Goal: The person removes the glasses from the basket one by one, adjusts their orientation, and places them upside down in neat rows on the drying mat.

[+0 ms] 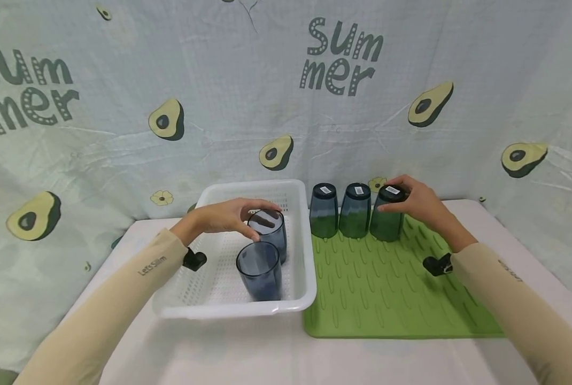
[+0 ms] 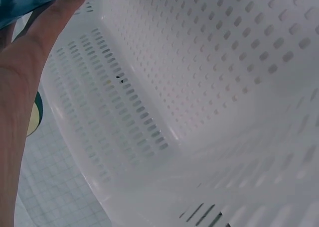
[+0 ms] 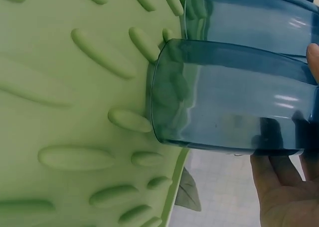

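Observation:
My left hand holds a blue-grey glass by its top, thumb on the near side and fingers across the far side. That glass is in the white perforated basket, behind another upright glass. In the left wrist view only a bit of blue glass shows beside the hand. On the green mat, my right hand grips the base end of an upside-down glass, the rightmost of three in a row. In the right wrist view its rim meets the mat.
Two upside-down glasses, one at the left and one in the middle, stand at the mat's back edge close to the basket. A patterned cloth hangs behind the white table. The basket's right wall adjoins the mat.

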{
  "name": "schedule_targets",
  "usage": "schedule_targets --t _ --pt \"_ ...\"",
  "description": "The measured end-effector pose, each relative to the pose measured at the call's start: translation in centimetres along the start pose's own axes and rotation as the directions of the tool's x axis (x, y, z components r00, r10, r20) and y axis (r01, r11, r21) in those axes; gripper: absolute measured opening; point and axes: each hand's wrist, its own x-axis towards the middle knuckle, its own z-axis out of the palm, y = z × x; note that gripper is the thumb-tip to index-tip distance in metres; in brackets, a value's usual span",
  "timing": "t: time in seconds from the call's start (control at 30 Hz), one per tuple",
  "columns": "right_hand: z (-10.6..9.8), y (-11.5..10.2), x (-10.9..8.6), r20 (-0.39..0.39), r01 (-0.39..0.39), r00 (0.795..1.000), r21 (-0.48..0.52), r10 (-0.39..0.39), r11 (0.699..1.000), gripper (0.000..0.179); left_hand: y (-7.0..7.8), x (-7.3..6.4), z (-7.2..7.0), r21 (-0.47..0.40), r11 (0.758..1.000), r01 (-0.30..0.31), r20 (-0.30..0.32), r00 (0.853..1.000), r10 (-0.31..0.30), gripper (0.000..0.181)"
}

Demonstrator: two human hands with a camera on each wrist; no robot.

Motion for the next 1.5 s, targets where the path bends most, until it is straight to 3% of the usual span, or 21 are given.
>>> schedule_targets --t 0.27,0.6,0.8,0.93,1.27,1.5 --pt "0.8 -1.1 -0.1 -0.064 -0.029 0.998 -0.111 0.022 0.993 0.078 0.1 -0.2 0.0 -0.024 1.0 0.002 -0.004 1.0 -0.002 0.086" --pt "1.4 -3.1 -0.6 -0.179 -0.122 0.981 -0.292 0.071 0.949 0.079 0.1 0.1 0.1 -0.038 0.999 -0.007 0.009 1.0 0.007 0.09" --pt "2.0 -3.4 -0.8 -0.242 -0.064 0.97 -0.316 -0.015 0.947 0.075 0.2 0.2 0.0 -0.029 1.0 -0.003 0.002 1.0 0.003 0.089" --pt "2.2 -2.8 -1.0 -0.234 -0.029 0.971 -0.307 -0.046 0.951 0.072 0.1 0.1 0.0 -0.032 1.0 -0.001 0.002 1.0 0.001 0.088" --pt "1.4 -1.7 -0.8 -0.145 -0.004 0.989 -0.264 -0.036 0.964 0.076 0.0 0.0 0.3 -0.035 0.999 0.012 -0.005 1.0 -0.012 0.086" --pt "0.3 -0.6 -0.4 -0.059 0.012 0.998 -0.209 -0.025 0.978 0.081 0.9 -0.1 0.1 0.117 0.993 0.022 0.001 1.0 -0.022 0.083"
